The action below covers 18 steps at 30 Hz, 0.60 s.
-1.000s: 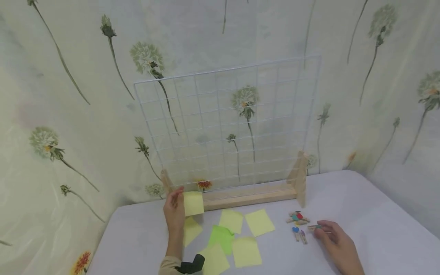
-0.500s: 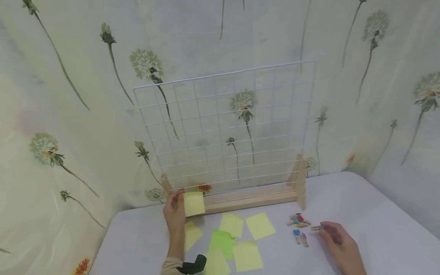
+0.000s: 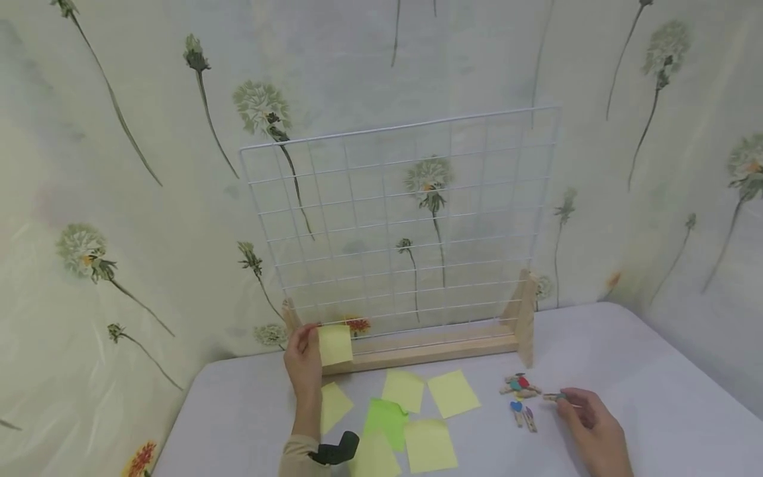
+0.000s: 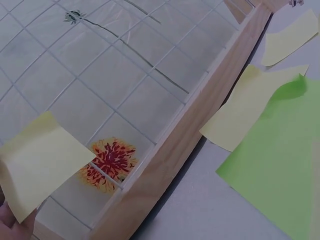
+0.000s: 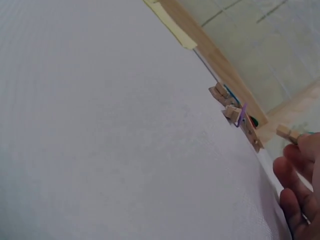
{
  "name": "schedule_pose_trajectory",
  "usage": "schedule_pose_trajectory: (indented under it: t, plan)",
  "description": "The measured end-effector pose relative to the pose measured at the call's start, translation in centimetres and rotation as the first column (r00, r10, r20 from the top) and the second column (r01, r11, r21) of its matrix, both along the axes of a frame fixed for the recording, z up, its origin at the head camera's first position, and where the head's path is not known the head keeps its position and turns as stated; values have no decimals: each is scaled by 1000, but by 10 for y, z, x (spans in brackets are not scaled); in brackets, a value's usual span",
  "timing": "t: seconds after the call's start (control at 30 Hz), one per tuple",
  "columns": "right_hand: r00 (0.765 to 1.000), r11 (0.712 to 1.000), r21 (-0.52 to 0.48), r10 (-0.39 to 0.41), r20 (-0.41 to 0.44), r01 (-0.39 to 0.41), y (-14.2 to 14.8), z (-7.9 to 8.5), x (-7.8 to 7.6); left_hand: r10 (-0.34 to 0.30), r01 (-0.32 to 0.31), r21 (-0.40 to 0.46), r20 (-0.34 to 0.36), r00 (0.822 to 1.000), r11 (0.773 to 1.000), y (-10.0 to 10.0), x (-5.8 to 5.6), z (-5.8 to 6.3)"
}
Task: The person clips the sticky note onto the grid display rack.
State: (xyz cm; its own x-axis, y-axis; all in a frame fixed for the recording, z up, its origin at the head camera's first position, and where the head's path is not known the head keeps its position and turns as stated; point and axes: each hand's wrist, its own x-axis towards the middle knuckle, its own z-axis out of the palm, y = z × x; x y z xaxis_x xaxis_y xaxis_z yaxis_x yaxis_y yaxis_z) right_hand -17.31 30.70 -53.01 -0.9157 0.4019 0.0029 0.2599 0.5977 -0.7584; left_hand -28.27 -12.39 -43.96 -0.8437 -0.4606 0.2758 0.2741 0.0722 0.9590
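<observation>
My left hand point(image 3: 304, 361) pinches a pale yellow sticky note point(image 3: 336, 345) by its left edge, holding it up at the lower left of a white wire grid point(image 3: 393, 225). In the left wrist view the note point(image 4: 45, 162) overlaps the grid wires. On the right, my right hand point(image 3: 593, 424) pinches a small wooden clothespin point(image 3: 554, 397) with a teal decoration between thumb and fingers. The right wrist view shows that clothespin's point(image 5: 287, 133) wooden end past the fingertips. Beside it lies a small pile of clothespins point(image 3: 520, 384) with coloured decorations, and two more clothespins point(image 3: 522, 416) lie just in front.
Several yellow sticky notes point(image 3: 430, 445) and a bright green one point(image 3: 386, 421) lie on the white table point(image 3: 483, 444). A wooden base point(image 3: 429, 351) holds the grid upright. Behind it hangs a flower-printed curtain point(image 3: 369, 66). A black device point(image 3: 336, 449) is on the left wrist.
The left hand's note has risen slightly against the grid. My right hand, with the clothespin, has shifted a little right, away from the pile. The head view has moved slightly.
</observation>
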Motion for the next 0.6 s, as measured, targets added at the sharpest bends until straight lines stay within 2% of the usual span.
schedule_pose_trajectory:
  t: [0.2, 0.37, 0.53, 0.6]
  plan:
    - [999, 998, -48, -50, 21, 51, -3, 3, -4, 27, -27, 22, -35, 999, 999, 4, -2, -1]
    - [999, 995, -98, -29, 20, 31, -4, 6, -6, 73, -71, 41, -48, 996, 997, 5, -3, -2]
    - [999, 994, -101, -47, 5, 48, -3, 5, -6, 94, -91, 67, -45, 995, 994, 7, -6, -2]
    - [1000, 991, -127, -27, 13, 29, -4, 6, -6, 98, -94, 82, -50, 994, 992, 8, -7, -2]
